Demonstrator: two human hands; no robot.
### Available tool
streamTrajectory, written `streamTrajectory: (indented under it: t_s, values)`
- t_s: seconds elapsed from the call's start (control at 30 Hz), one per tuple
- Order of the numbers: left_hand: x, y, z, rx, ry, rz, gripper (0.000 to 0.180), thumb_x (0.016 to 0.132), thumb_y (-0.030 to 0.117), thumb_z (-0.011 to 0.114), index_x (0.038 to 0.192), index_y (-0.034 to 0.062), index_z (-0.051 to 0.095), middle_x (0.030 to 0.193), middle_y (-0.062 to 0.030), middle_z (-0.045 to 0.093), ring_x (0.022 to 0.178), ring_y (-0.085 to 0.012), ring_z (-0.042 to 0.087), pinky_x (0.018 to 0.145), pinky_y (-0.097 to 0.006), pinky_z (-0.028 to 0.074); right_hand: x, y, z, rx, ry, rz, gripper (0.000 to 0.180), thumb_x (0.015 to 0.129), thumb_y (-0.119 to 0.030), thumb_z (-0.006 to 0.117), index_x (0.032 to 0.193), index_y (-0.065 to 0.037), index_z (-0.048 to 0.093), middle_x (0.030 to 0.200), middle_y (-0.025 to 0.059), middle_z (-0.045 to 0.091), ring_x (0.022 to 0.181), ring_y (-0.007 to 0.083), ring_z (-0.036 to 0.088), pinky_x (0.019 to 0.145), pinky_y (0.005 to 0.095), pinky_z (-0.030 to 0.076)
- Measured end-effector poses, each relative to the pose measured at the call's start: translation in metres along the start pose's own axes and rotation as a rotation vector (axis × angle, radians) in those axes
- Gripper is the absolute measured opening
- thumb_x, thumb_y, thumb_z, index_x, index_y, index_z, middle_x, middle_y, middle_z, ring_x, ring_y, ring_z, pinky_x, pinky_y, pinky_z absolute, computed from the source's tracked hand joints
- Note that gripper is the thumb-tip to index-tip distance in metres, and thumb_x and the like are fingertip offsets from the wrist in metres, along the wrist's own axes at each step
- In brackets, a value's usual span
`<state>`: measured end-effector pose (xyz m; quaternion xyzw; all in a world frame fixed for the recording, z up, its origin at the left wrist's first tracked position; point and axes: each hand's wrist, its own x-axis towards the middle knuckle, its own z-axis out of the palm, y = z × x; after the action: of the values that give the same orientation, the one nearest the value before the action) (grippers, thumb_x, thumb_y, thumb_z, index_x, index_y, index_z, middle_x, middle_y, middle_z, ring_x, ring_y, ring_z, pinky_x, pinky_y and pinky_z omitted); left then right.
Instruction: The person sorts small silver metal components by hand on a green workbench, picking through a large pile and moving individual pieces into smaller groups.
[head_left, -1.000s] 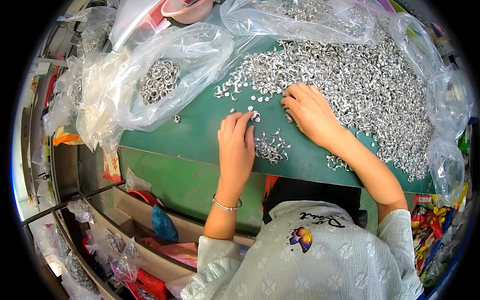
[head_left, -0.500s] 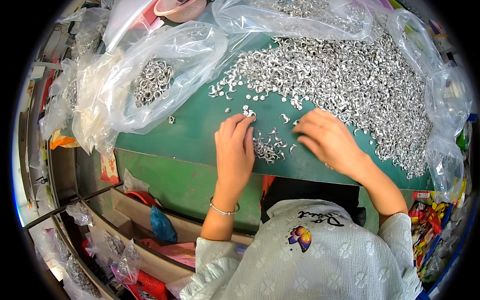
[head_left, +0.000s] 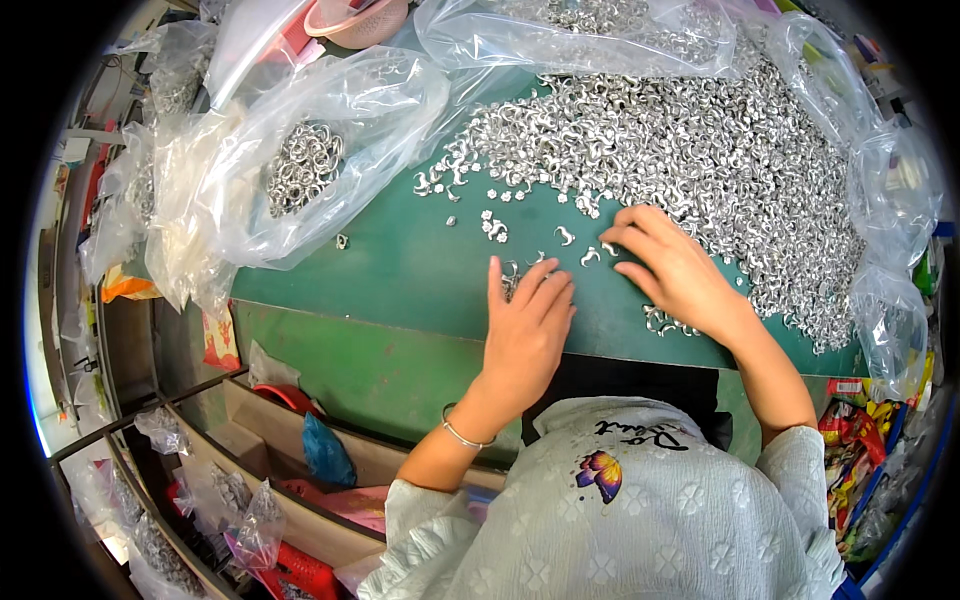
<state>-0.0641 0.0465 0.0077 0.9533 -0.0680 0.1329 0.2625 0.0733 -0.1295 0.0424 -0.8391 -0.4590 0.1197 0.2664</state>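
My left hand (head_left: 528,330) lies palm down with its fingers apart, over a small group of curved silver metal pieces (head_left: 512,280) at the table's near edge. The hand hides most of that group. To the right, my right hand (head_left: 682,280) is open, thumb and fingers apart, its fingertips beside a small silver piece (head_left: 608,248). Two loose curved pieces (head_left: 565,235) lie between the hands. More pieces (head_left: 665,322) show under my right palm. Beyond the hands spreads a large heap of silver crescent-shaped pieces (head_left: 690,150) on the green tabletop (head_left: 390,260).
At the left, an open clear plastic bag (head_left: 400,110) holds silver rings (head_left: 305,165). Plastic sheeting (head_left: 890,190) edges the heap at the right. A pink basket (head_left: 355,25) stands at the far left. Below the table are a wooden drawer frame (head_left: 250,420) and a blue bag (head_left: 326,450).
My left hand has moved right and nearer, from beside the small group to over it, its fingers spreading. My right hand has shifted slightly, and more pieces show beneath it.
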Motion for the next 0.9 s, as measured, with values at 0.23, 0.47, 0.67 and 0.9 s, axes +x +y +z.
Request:
streamTrajectory:
  t_s: [0.23, 0.47, 0.67, 0.9]
  values:
    - [0.007, 0.009, 0.007, -0.028, 0.071, -0.106, 0.024, 0.080, 0.006, 0.070, 0.103, 0.0042, 0.065, 0.125, -0.0074, 0.058, 0.122, -0.0312, 0.050, 0.109, -0.064, 0.019, 0.010, -0.013, 0.011, 0.022, 0.065, -0.014, 0.038, 0.082, -0.006, 0.067, 0.118, -0.003, 0.056, 0.108, 0.0122, 0.053, 0.101, 0.0310, 0.056, 0.084, 0.0406, 0.048]
    - [-0.008, -0.004, 0.008, -0.028, 0.155, -0.125, 0.024, 0.081, 0.007, 0.070, 0.105, 0.0055, 0.065, 0.127, -0.0080, 0.057, 0.124, -0.0318, 0.049, 0.109, -0.065, 0.019, 0.006, -0.003, -0.006, 0.034, 0.026, 0.035, 0.031, 0.083, -0.011, 0.067, 0.112, -0.002, 0.060, 0.104, 0.0108, 0.055, 0.100, 0.0299, 0.057, 0.083, 0.0401, 0.049]
    - [-0.001, 0.000, 0.010, 0.020, 0.148, -0.188, 0.030, 0.080, 0.005, 0.071, 0.109, 0.0057, 0.063, 0.127, -0.0113, 0.053, 0.124, -0.0338, 0.047, 0.109, -0.063, 0.021, 0.017, -0.014, 0.002, 0.087, 0.010, -0.045, 0.027, 0.085, -0.012, 0.066, 0.109, -0.001, 0.061, 0.099, 0.0113, 0.055, 0.097, 0.0303, 0.057, 0.082, 0.0410, 0.049]
    - [-0.005, -0.017, 0.004, -0.042, 0.172, -0.193, 0.026, 0.081, -0.002, 0.065, 0.106, 0.0019, 0.056, 0.118, -0.0173, 0.049, 0.117, -0.0395, 0.047, 0.106, -0.058, 0.031, 0.012, -0.008, -0.002, 0.098, -0.016, -0.023, 0.025, 0.086, -0.011, 0.065, 0.108, -0.001, 0.061, 0.097, 0.0113, 0.055, 0.095, 0.0306, 0.057, 0.080, 0.0417, 0.048]
